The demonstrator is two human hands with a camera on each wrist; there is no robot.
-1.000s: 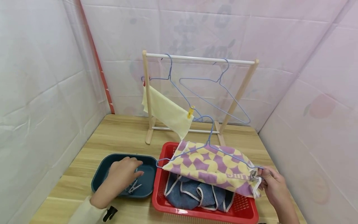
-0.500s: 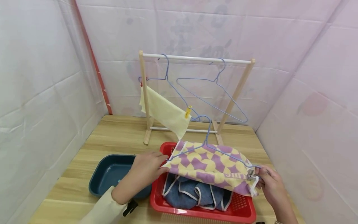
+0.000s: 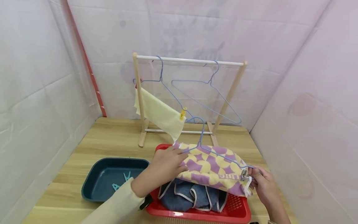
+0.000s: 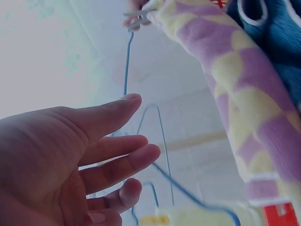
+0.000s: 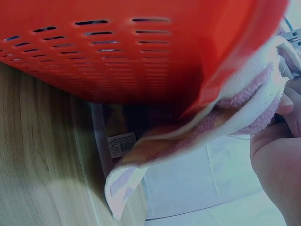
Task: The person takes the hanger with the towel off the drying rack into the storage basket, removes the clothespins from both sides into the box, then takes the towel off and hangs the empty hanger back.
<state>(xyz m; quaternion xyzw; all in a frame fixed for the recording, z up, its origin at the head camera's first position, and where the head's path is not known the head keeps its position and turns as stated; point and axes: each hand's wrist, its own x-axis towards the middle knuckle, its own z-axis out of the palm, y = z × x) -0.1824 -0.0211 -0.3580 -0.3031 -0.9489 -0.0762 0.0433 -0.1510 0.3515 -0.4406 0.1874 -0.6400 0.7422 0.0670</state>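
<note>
My right hand pinches the right end of a blue wire clothes hanger beside a grey clothespin, which grips a corner of the purple and yellow patterned towel. The towel lies across the top of a red basket, with the hanger over its upper side. My left hand hovers at the towel's left end and covers the hanger's left end in the head view. In the left wrist view its fingers are loosely bent, close to the hanger wire, with nothing between them and the thumb.
Crumpled blue cloth with white edging fills the basket. Left of it stands a dark teal basin holding light blue clothespins. Behind, a wooden rack carries a bare hanger and another with a pale yellow cloth.
My left hand has moved right, from over the basin to the towel's left end. The right hand keeps its hold at the hanger's right end. The view has shifted slightly.
</note>
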